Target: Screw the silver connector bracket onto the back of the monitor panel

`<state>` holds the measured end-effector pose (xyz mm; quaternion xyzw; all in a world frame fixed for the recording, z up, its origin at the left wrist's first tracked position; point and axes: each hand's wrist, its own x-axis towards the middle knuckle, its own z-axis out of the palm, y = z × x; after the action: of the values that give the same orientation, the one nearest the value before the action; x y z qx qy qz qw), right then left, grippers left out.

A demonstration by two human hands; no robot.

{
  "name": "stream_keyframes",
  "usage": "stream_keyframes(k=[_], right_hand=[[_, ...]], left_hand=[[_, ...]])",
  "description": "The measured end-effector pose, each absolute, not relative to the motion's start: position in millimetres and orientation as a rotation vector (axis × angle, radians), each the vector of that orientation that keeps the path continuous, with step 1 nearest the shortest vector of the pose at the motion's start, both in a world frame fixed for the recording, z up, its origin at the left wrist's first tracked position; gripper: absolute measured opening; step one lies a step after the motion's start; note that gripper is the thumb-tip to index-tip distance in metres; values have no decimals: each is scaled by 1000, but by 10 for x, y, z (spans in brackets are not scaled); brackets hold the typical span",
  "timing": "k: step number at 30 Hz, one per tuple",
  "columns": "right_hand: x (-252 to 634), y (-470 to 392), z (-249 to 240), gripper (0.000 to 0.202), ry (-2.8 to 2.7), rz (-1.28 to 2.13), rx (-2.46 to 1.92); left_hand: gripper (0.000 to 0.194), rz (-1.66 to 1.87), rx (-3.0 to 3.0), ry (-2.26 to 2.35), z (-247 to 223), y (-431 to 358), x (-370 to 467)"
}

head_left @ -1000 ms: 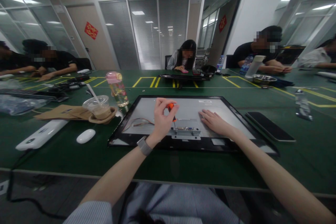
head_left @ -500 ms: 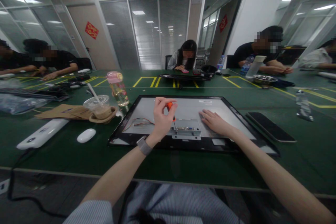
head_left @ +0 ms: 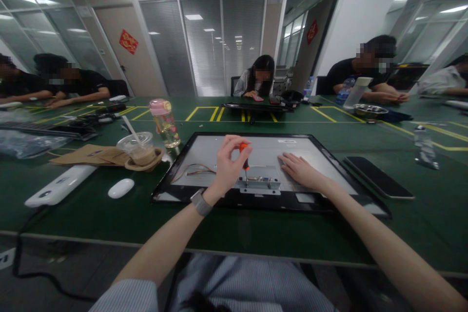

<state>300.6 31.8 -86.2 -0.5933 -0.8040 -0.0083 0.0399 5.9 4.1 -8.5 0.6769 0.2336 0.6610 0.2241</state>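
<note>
My left hand (head_left: 230, 163) grips the orange-and-black handle of a screwdriver (head_left: 246, 163) between thumb and fingers. The screwdriver stands upright, its shaft pointing down at a metal bracket (head_left: 261, 186) with connector ports; whether the tip touches a screw is too small to tell. The bracket sits near the front edge of a flat display panel (head_left: 204, 151) with a black frame and pale back, lying on the green table. My right hand (head_left: 298, 168) lies flat on the panel's back, fingers stretched out, right of the bracket. Thin coloured wires (head_left: 199, 169) lie on the panel's left part.
Left of the panel are an iced drink cup (head_left: 137, 148), a pink-lidded bottle (head_left: 164, 124), a white oval case (head_left: 121, 188) and a white power strip (head_left: 60, 185). A black phone (head_left: 378, 177) lies to the right. Several people sit across the table.
My left hand and the screwdriver have shifted slightly right, and the screwdriver now stands more upright over the bracket. My right hand stays in place on the panel.
</note>
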Motion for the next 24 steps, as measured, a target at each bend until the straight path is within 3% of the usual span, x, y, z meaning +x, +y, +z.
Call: stream_keyframes(k=[3, 9, 19, 24], right_hand=[[2998, 311, -851, 63, -2463, -17, -1826], [2981, 299, -841, 62, -2461, -44, -1818], [2991, 285, -820, 61, -2485, -54, -1811], [2983, 278, -803, 61, -2482, -38, -1826]], left_hand=[[5, 1894, 1890, 690, -63, 39, 68], [23, 1837, 1982, 691, -80, 78, 48], [9, 1965, 2082, 617, -78, 45, 72], [17, 1887, 2053, 609, -61, 49, 74]])
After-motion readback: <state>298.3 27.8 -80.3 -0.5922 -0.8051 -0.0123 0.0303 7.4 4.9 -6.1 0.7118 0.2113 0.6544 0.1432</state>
